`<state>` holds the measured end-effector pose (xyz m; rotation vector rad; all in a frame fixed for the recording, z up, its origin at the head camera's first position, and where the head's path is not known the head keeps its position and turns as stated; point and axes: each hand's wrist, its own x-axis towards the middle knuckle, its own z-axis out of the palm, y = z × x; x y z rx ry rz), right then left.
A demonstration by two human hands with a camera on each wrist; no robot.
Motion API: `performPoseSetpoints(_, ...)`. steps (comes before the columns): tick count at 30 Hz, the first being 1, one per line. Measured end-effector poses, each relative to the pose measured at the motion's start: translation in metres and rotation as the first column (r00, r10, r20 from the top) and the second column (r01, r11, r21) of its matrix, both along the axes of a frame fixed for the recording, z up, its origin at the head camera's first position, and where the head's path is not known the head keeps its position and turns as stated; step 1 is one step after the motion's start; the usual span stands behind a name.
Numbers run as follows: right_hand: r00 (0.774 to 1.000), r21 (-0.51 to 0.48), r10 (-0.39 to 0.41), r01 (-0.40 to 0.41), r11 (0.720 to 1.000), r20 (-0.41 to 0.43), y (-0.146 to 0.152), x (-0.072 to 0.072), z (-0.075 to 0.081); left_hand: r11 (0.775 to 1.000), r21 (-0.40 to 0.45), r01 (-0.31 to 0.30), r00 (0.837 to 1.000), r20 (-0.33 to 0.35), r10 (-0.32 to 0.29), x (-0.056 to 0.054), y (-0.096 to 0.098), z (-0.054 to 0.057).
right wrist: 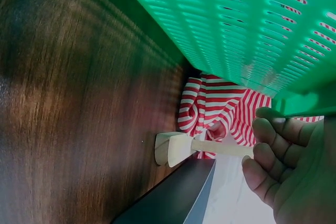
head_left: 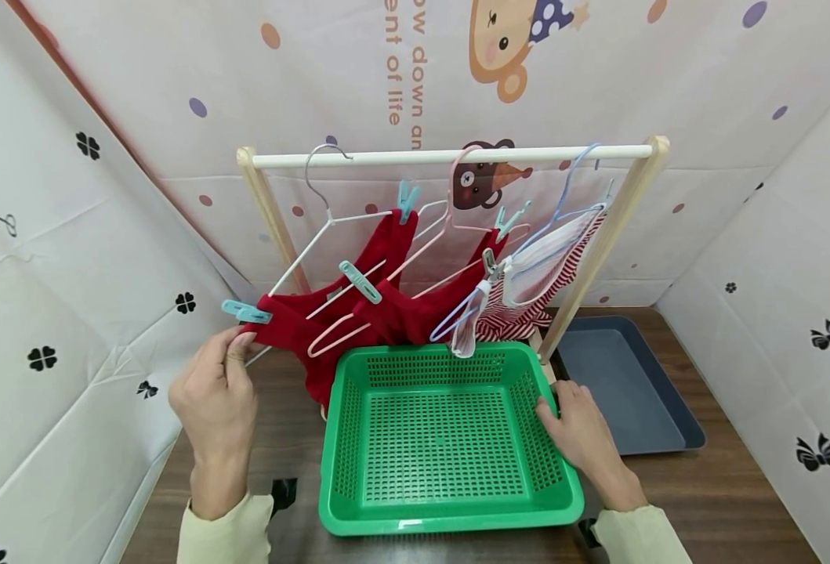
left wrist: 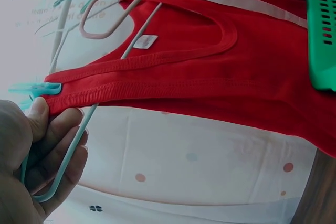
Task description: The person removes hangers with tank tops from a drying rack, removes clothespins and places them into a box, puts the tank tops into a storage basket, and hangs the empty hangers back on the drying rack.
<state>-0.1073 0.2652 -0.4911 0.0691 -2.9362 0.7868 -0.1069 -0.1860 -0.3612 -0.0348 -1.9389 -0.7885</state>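
My left hand (head_left: 213, 392) pinches the shoulder strap of a red tank top (left wrist: 210, 72) between thumb and forefinger. Right beside those fingertips, a light-blue clothespin (head_left: 247, 312) clips the strap at the end of a white hanger (head_left: 302, 258). In the left wrist view, the hanger's lower corner passes by the curled fingers. My right hand (head_left: 584, 431) grips the right rim of a green plastic basket (head_left: 450, 521), thumb on the inner side and fingers outside. The basket holds nothing and stands in front of the hanging clothes.
A rack with a white rod (head_left: 400, 159) and wooden posts carries the hangers. Another red garment (head_left: 422, 313) hangs on a pink hanger (head_left: 451, 188), and a red-striped one (head_left: 570, 266) on a blue hanger (head_left: 566, 188). A grey tray (head_left: 619, 376) lies at the right.
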Motion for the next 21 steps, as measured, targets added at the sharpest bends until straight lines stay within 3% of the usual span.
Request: performPoseSetpoints(21, 0.999, -0.02, -0.017, 0.018, 1.0, 0.027, -0.002, 0.001, 0.001, 1.0, 0.022, 0.001, 0.999, 0.043, -0.002, 0.014, -0.014, -0.028)
